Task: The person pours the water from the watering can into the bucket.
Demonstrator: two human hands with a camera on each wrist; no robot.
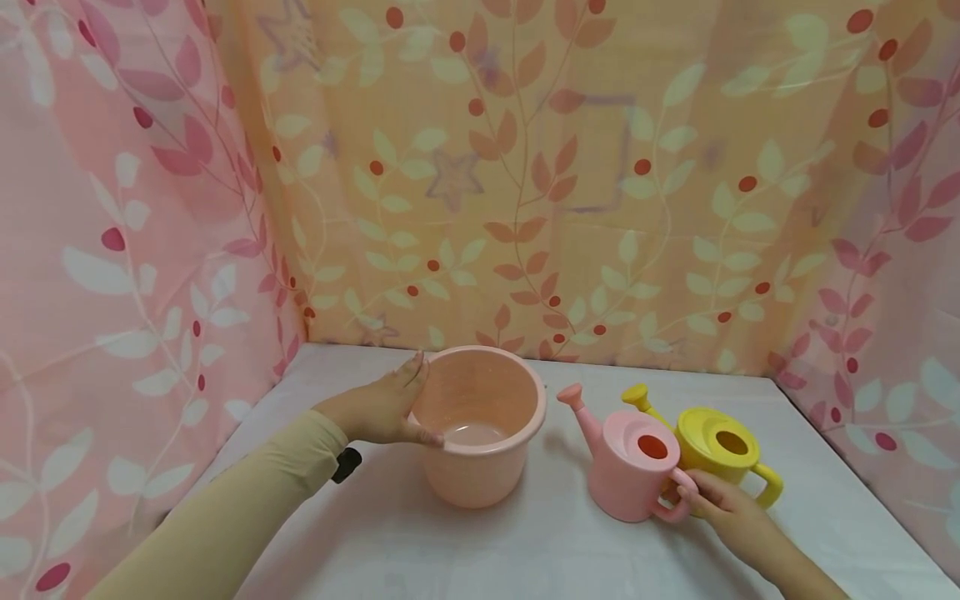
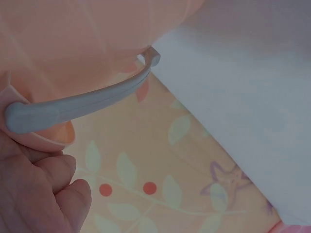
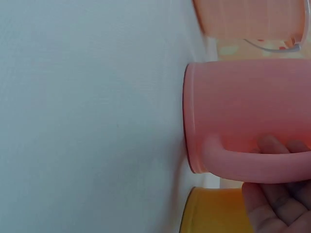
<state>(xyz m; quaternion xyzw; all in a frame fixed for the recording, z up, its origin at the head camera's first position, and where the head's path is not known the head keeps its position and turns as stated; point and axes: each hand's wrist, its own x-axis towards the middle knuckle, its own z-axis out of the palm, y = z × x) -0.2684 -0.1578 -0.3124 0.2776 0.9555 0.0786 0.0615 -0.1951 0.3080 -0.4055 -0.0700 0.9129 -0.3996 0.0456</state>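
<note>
Leaf-patterned curtains enclose the white worktop [image 1: 390, 542]. Toward its back edge, the pink bucket [image 1: 480, 429] is gripped at the rim by the left hand [image 1: 386, 408]. Nearer the right edge, the pink watering can [image 1: 633, 462] is held by its handle in the right hand's [image 1: 723, 500] curled fingers [image 3: 274, 145], touching the yellow watering can [image 1: 720, 446].

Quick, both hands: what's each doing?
Left hand: grip on the pink bucket rim.
Right hand: grip on the pink watering can handle.

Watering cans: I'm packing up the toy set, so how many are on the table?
2. The pink plastic watering can stands right of the peach plastic bucket, its handle held by the right hand. The yellow plastic watering can stands just behind it. None looks hidden.
</note>
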